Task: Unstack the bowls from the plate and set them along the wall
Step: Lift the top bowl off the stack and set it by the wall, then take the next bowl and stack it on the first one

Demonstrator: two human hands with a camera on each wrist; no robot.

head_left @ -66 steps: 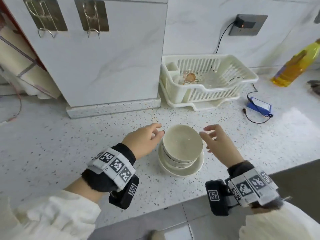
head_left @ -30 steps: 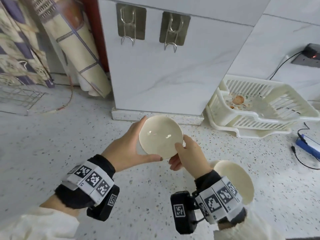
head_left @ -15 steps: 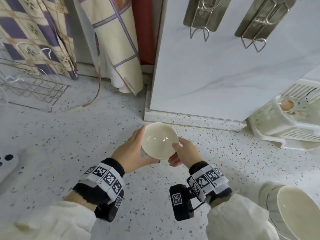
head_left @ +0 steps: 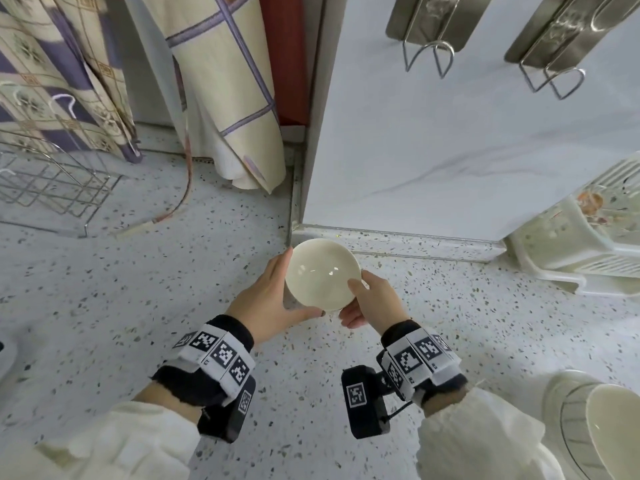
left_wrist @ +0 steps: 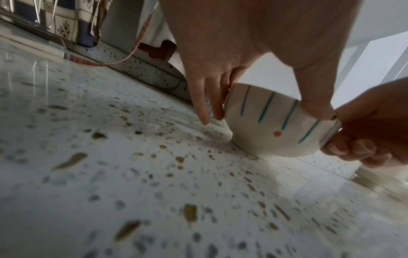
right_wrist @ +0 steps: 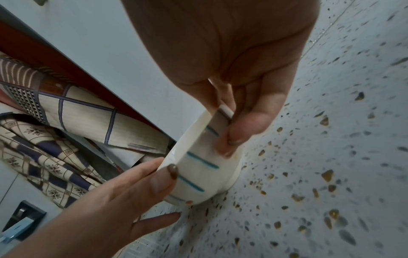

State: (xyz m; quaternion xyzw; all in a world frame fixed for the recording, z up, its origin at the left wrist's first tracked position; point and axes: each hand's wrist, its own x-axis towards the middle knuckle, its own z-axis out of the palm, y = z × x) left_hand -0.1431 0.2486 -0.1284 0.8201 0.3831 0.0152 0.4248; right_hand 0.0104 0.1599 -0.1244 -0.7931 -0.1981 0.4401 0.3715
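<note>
A small cream ceramic bowl with thin teal stripes and an orange dot on its outside (head_left: 321, 273) is held by both hands just in front of the speckled kerb at the foot of the white marble-look wall panel (head_left: 450, 140), close to the panel's left corner. In the left wrist view the bowl is tilted, with its foot touching or just above the speckled terrazzo countertop (head_left: 104, 306); which of the two cannot be told. The left hand (head_left: 268, 299) cups the bowl's left side, fingers spread along the wall of the bowl and thumb under the near rim. The right hand (head_left: 372, 301) pinches the right rim, thumb on the inner lip and curled fingers against the outside. At the lower right edge of the head view stands the rest of the stack, a cream bowl with grey stripes (head_left: 602, 431), well apart from the held one. To the left lie a wire rack (head_left: 52, 181) and hanging checked cloths (head_left: 221, 81); a white plastic dish drainer (head_left: 581, 251) sits to the right, and two metal hooks (head_left: 429, 60) hang on the panel.
</note>
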